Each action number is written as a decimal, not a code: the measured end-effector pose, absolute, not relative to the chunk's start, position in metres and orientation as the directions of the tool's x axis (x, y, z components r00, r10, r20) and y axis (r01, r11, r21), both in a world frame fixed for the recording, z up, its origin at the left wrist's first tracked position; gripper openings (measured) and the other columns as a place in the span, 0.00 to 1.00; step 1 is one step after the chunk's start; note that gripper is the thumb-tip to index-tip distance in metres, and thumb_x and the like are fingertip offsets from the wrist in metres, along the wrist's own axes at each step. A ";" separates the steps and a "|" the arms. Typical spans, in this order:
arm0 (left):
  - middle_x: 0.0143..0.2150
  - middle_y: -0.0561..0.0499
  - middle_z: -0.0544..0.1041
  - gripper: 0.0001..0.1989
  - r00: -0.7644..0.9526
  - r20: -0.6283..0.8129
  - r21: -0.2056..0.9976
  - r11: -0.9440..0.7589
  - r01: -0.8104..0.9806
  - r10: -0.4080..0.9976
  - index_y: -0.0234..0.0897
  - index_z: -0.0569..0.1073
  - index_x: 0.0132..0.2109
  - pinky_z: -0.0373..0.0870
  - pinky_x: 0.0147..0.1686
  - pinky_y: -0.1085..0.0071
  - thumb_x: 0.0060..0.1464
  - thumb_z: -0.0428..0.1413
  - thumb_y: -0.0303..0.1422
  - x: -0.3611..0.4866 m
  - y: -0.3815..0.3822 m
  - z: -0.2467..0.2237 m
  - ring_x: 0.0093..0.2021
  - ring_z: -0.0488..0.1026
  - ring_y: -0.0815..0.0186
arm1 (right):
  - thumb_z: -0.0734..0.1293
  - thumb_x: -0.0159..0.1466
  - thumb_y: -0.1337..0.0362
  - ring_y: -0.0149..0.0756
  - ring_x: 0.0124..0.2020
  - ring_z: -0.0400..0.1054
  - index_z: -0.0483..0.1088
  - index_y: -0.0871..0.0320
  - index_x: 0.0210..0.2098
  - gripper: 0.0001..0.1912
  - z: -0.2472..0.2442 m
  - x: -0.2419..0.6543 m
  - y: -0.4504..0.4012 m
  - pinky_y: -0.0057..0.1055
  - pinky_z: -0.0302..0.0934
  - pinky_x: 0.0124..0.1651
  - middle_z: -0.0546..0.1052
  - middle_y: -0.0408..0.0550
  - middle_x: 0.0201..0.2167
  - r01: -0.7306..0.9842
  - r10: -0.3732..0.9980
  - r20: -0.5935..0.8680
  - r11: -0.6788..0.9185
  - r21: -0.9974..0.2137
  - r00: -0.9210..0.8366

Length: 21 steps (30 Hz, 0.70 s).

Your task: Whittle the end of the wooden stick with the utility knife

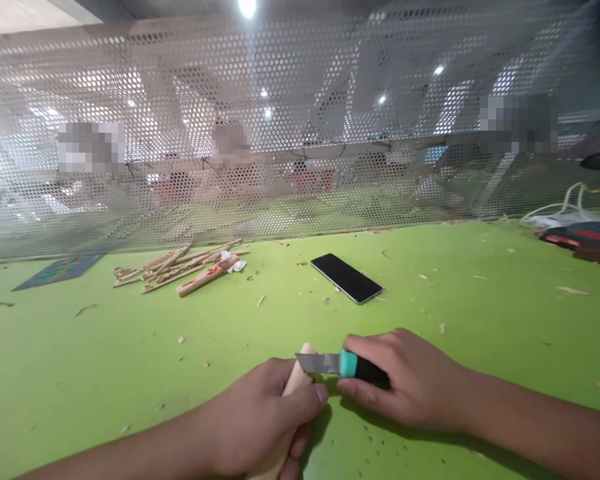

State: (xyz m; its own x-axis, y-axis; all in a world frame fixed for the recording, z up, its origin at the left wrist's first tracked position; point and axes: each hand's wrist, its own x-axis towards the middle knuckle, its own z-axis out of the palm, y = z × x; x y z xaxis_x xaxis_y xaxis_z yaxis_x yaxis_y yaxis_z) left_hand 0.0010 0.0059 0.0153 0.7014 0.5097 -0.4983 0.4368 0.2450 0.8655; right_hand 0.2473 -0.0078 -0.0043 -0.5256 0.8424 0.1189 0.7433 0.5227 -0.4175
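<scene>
Near the bottom centre, my left hand is wrapped round a pale wooden stick, whose upper end points away from me. To its right, my right hand grips a carving knife with a black and turquoise handle. The knife's blade points left and lies across the stick near its top end, just above my left thumb. Part of the stick is hidden under my left fingers.
A black phone lies on the green table beyond my hands. Thin wooden sticks and a red-stained piece are piled back left, near a patterned mat. A power drill and white cable stand right. A perforated screen closes the back.
</scene>
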 end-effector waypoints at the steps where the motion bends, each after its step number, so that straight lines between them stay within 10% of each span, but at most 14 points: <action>1: 0.20 0.59 0.65 0.23 0.701 -0.499 0.865 0.244 0.438 0.510 0.39 0.63 0.30 0.61 0.17 0.76 0.65 0.50 0.52 0.001 0.006 0.015 0.13 0.64 0.72 | 0.60 0.70 0.38 0.31 0.20 0.57 0.64 0.55 0.31 0.27 -0.005 0.247 -0.008 0.29 0.41 0.25 0.68 0.40 0.21 0.744 0.843 0.118 0.522 -0.418 -0.525; 21: 0.21 0.59 0.65 0.24 0.724 -0.476 0.879 0.240 0.413 0.500 0.39 0.63 0.30 0.62 0.17 0.77 0.66 0.48 0.53 -0.001 0.006 0.010 0.13 0.64 0.73 | 0.59 0.70 0.37 0.31 0.20 0.56 0.64 0.55 0.31 0.28 -0.004 0.246 -0.007 0.30 0.41 0.25 0.68 0.40 0.22 0.747 0.848 0.102 0.509 -0.428 -0.520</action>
